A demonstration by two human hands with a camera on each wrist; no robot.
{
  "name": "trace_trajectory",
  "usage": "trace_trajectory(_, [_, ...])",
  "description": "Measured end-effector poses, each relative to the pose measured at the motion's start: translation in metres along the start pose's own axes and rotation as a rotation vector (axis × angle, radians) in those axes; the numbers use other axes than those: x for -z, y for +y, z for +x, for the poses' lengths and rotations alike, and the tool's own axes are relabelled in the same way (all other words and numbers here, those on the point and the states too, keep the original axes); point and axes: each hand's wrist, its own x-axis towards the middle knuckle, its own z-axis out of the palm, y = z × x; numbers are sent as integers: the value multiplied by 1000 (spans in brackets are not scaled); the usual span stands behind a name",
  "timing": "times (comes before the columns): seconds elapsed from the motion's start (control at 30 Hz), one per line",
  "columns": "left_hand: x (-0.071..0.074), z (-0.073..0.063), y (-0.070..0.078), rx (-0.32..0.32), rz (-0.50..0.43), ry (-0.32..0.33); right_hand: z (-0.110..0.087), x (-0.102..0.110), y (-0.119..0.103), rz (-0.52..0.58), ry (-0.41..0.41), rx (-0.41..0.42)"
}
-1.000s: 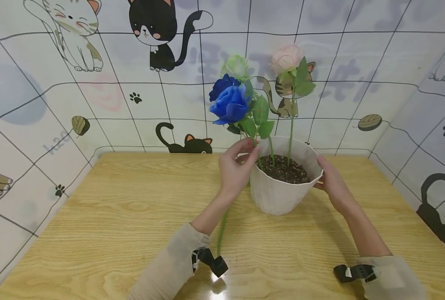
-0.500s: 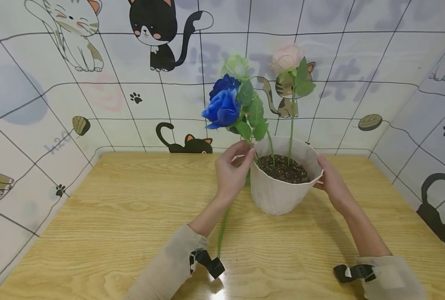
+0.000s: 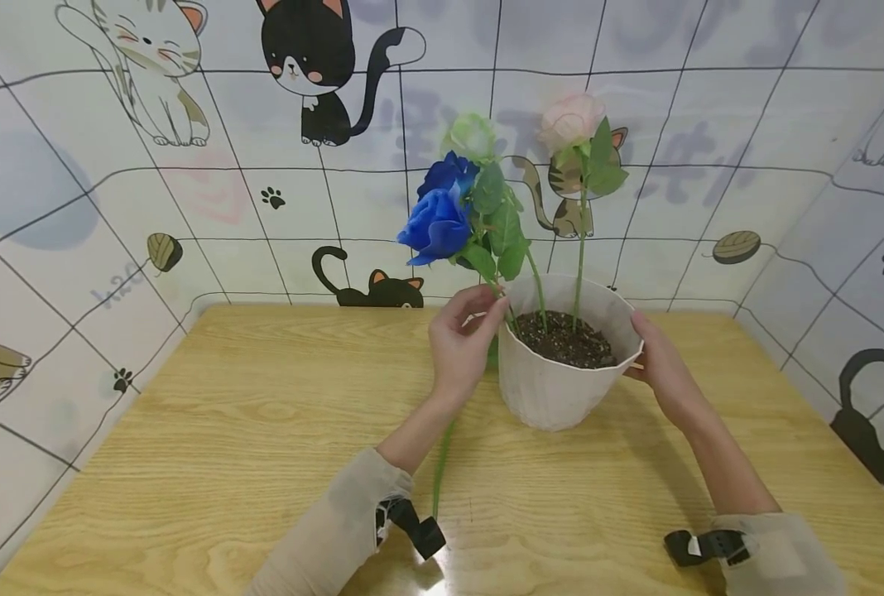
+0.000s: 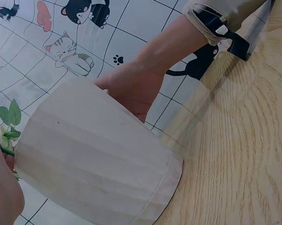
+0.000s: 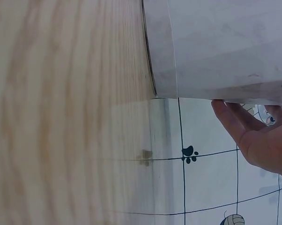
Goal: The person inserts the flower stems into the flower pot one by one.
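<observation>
My left hand (image 3: 463,339) pinches a green stem at the left rim of a white flowerpot (image 3: 554,397). A bright blue rose (image 3: 436,225) leans left above that hand, with a darker blue bloom (image 3: 448,172) close behind. Against the pot's right side, my right hand (image 3: 665,372) grips the rim; in the right wrist view its fingertips (image 5: 218,104) touch the outer wall. Dark soil (image 3: 572,338) fills the pot partway. From it rises a pink rose (image 3: 572,122) on an upright stem. A pale green rose (image 3: 470,139) shows behind the blue ones; where its stem ends is unclear.
Under my left forearm a loose green stem (image 3: 440,476) lies on the wooden table (image 3: 278,397); its far end is hidden. Walls covered with a cat-print sheet (image 3: 367,190) enclose the table at the back and sides.
The front blue rose has tipped left and slightly down, its leaves shifting with it. My left hand has moved a little left and lower. My right hand stays on the pot.
</observation>
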Motion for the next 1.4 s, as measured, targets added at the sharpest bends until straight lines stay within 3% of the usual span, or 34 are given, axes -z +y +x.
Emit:
trace_trajectory(0.7, [3,-3,5,-35,2,17,1,1,2,3,1,-6])
trace_trajectory(1.0, [15,-5,10,-34,106,2,0,-1,2,-3,3,21])
trace_trajectory(1.4, [41,-5,12,-39,218,-74,0,0,2,0,7,5])
